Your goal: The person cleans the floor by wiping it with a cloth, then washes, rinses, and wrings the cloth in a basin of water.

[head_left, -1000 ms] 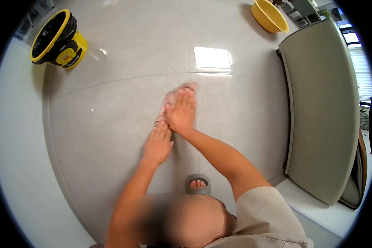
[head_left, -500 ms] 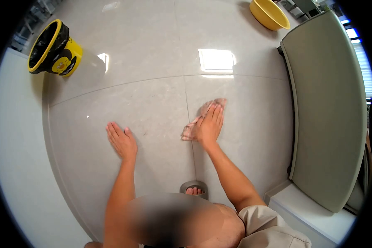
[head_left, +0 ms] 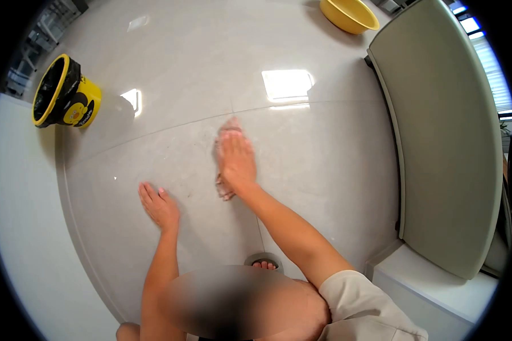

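My right hand presses a pinkish cleaning cloth against the glossy floor tiles. The hand covers most of the cloth, which shows only past the fingertips and below the palm, and both are slightly blurred. To the left, my left hand rests flat on the floor, empty, with the fingers straight and the thumb a little apart. Faint dark marks lie on the tile between the two hands.
A yellow bin with a black liner stands by the white wall on the left. A yellow basin sits at the far right. Close on my right rises a large grey-green padded panel. My sandalled foot is below.
My right hand has slid left across the floor with the cloth under it. My left hand stays planted. The whole view has shifted slightly.
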Demonstrator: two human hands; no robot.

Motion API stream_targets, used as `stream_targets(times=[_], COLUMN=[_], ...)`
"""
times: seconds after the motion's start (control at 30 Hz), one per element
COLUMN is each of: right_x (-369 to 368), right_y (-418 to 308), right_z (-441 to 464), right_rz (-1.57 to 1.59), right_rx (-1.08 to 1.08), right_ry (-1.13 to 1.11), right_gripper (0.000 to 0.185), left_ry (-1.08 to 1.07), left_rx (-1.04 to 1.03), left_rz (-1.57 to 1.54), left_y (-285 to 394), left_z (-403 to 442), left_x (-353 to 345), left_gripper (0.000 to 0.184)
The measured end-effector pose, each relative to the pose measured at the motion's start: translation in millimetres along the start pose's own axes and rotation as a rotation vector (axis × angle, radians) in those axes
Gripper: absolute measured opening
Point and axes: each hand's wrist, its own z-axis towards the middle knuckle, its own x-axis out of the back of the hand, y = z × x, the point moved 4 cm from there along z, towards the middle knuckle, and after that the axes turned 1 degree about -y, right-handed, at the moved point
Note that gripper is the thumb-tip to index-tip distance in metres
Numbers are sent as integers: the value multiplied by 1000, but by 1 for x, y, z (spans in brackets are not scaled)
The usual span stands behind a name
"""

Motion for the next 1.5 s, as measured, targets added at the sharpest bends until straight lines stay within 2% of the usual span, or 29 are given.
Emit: stream_targets(times=[0.07, 0.13, 0.2, 0.3, 0.4, 0.43, 0.47, 0.57, 0.6, 0.7, 0.8, 0.87, 0.93, 1.07, 1.1, 1.17, 1.23, 1.33, 1.37, 1.4, 1.5], right_x=[27, 41, 70, 91, 65, 54, 40, 1, -10, 1, 11, 30, 54, 107, 111, 115, 80, 32, 18, 13, -12], right_y=[38, 91, 126, 150, 149, 133, 115, 34, 14, -12, 32, 82, 131, 199, 203, 204, 190, 91, 55, 20, -48], right_z=[-22, -34, -26, 18, 62, 75, 83, 84, 80, 61, 22, -2, -18, 8, 22, 50, 78, 113, 115, 116, 94], right_rz=[-144, -351, -422, -321, -311, -270, -263, -267, -179, -50, -235, -204, -421, -428, -390, -318, -315, -340, -279, -129, -4], right_rx=[-164, -242, -423, -585, -411, -319, -249, -13, 84, 150, -39, -244, -371, -783, -776, -756, -485, 47, 122, 197, 400], right_ry=[-28, 111, 144, 97, 89, 100, 13, 24, 17, 22, 35, 49, 149, 205, 198, 179, 146, 124, 165, 80, 29], right_gripper=[59, 63, 70, 74, 72, 71, 70, 65, 64, 62, 62, 62, 63, 67, 67, 67, 66, 56, 54, 52, 48], left_ry=[73, 87, 63, -1, 1, 3, 5, 20, 23, 9, -17, -21, -21, 22, 22, 19, 16, -3, -14, -13, -5], left_rx=[-55, -52, -27, 31, 25, 25, 26, 27, 27, 6, 16, 28, 23, -17, -14, -1, 2, 24, 29, 35, 29], left_rz=[3, 13, 35, 77, 84, 84, 82, 70, 62, 24, 22, 32, 30, 28, 37, 51, 60, 77, 79, 76, 44], left_y=[3, 2, 7, 10, 3, 7, 10, 7, 5, 9, 5, 9, 8, -1, -1, 4, 4, 4, 5, 6, 8], left_z=[9, 22, 28, 29, 29, 29, 30, 30, 30, 29, 26, 27, 28, 27, 27, 28, 28, 29, 29, 28, 30], left_x=[-1, -11, -18, -19, -22, -20, -18, -18, -15, -15, -11, -14, -15, -20, -20, -20, -23, -23, -21, -19, -16], left_gripper=[59, 60, 61, 63, 64, 64, 64, 63, 62, 61, 61, 61, 61, 61, 60, 60, 59, 59, 59, 59, 58])
